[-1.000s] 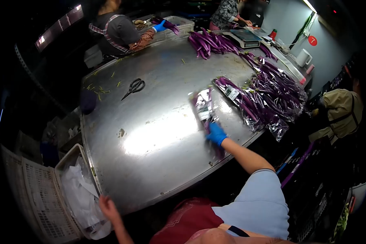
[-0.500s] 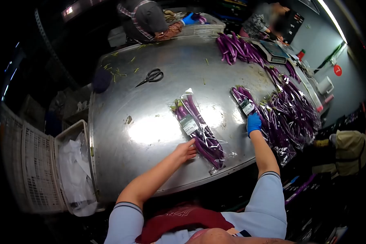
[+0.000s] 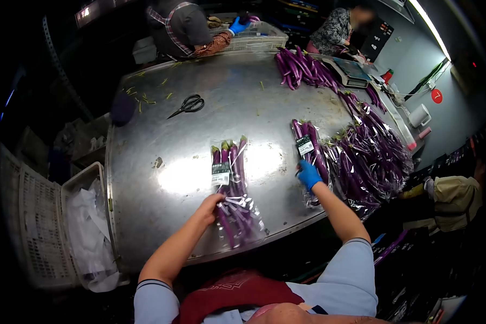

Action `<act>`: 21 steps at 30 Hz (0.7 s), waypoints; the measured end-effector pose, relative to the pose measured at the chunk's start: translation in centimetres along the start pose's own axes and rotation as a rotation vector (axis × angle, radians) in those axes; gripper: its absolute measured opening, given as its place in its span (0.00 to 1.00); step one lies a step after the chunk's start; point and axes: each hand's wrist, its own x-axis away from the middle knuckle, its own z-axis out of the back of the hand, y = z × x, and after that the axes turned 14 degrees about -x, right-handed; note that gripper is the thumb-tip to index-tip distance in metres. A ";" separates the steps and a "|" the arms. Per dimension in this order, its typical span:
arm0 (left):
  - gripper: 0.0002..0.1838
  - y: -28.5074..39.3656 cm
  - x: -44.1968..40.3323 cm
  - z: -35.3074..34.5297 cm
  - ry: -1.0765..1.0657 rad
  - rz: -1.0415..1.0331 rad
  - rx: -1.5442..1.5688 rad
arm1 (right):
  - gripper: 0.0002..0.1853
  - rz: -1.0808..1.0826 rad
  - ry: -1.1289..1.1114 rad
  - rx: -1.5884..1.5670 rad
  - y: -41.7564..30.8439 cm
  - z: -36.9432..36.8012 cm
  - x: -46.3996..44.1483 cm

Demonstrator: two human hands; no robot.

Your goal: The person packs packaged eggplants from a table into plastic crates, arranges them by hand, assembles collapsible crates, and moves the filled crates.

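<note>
A clear bag of long purple eggplants (image 3: 237,173) with a white and dark label lies on the metal table in front of me, stems pointing away. My bare left hand (image 3: 210,208) grips its left edge, partly hidden by the plastic. My right hand (image 3: 310,175), in a blue glove, is over the lower left part of a second bagged bunch of eggplants (image 3: 317,148). Its fingers look slightly apart, with nothing visible between them. That second bag also carries a label and lies against the pile of bagged eggplants (image 3: 370,154) on the right.
Black scissors (image 3: 187,105) lie on the table (image 3: 146,210), near green stem scraps. Loose eggplants (image 3: 305,67) sit by a scale (image 3: 348,73) at the far right. A crate of plastic bags (image 3: 94,232) stands at left. Two co-workers are across the table, one blue-gloved (image 3: 238,25).
The front bag has turned straighter and shifted left with my left hand. My right hand has moved left across the second bag, whose label now shows above it. The whole view has shifted slightly.
</note>
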 end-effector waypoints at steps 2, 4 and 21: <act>0.11 -0.8 2.3 3.2 0.075 -0.102 -0.138 | 0.12 0.016 0.000 -0.145 -4.9 0.0 1.7; 0.12 -1.3 4.7 4.3 0.076 -0.166 -0.181 | 0.19 0.143 0.441 0.251 -7.3 3.5 1.6; 0.42 -14.8 35.7 17.7 1.002 -1.040 0.442 | 0.14 -0.194 -0.366 -1.075 -21.7 -12.5 8.1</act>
